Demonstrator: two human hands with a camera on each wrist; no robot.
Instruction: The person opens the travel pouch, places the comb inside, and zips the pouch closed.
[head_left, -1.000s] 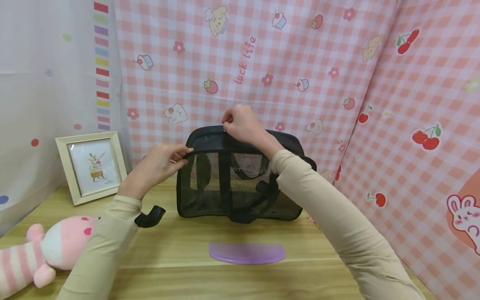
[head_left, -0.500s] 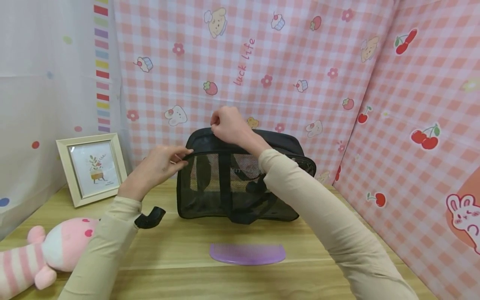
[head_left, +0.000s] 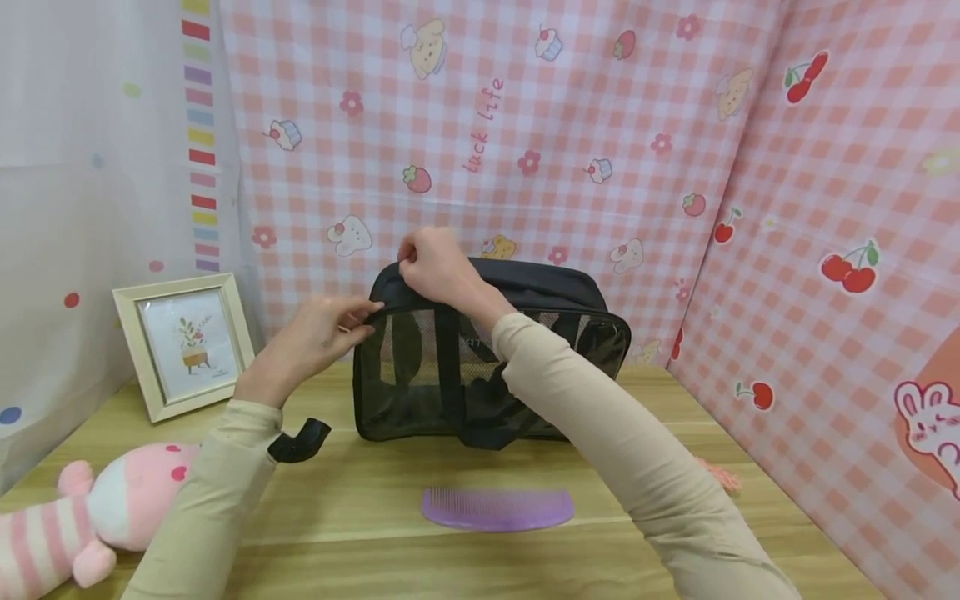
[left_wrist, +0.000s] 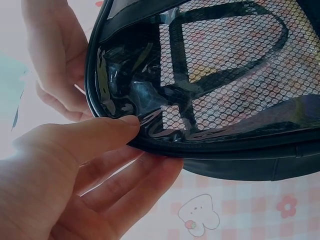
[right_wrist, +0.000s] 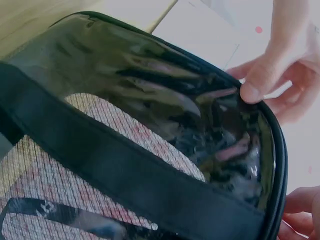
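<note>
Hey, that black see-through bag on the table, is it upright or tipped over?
Upright: the black bag stands on the wooden table, its top rim uppermost, the left hand pinching an upper corner.

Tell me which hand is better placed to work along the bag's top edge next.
Likely the right hand: it is curled at the top of the black bag. The left hand pinches the bag's upper corner, so seems better suited to steadying it.

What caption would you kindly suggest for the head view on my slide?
Left grip pinches a corner of a black see-through bag, right grip at its top, purple comb in front.
</note>
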